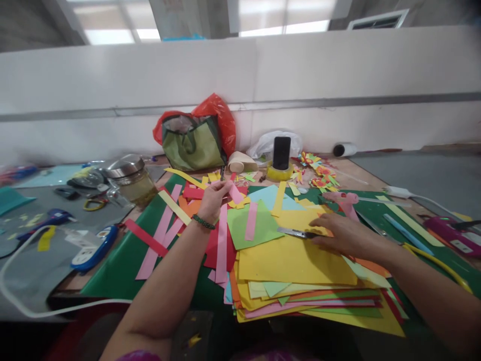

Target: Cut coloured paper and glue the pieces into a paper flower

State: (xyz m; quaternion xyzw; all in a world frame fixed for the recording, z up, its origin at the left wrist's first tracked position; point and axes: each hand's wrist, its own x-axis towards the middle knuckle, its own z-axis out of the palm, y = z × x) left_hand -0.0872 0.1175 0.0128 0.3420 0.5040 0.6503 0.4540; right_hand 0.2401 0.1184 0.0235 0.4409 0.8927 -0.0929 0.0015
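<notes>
My left hand point(215, 200) pinches a small pink paper piece point(236, 192) above a heap of coloured scraps. My right hand point(338, 231) is closed on a craft knife point(296, 232), its metal end pointing left over the paper stack; part of its dark handle is hidden by the fingers. Under the knife lie yellow sheets point(293, 260) on top of a stack of many colours. A green sheet point(240, 215) with a pink strip point(251, 220) across it lies between my hands. Long pink strips point(221, 250) and a red strip point(146, 237) lie near my left forearm.
A glass jar point(137, 185), green bag point(195, 145) and phone point(281, 153) on a yellow tape roll point(279, 172) stand behind. Pink glue gun point(347, 199) and yellow-handled scissors point(436, 260) lie at right. A blue-and-white power strip point(93, 249) is at left, its white cord point(56, 315) along the front.
</notes>
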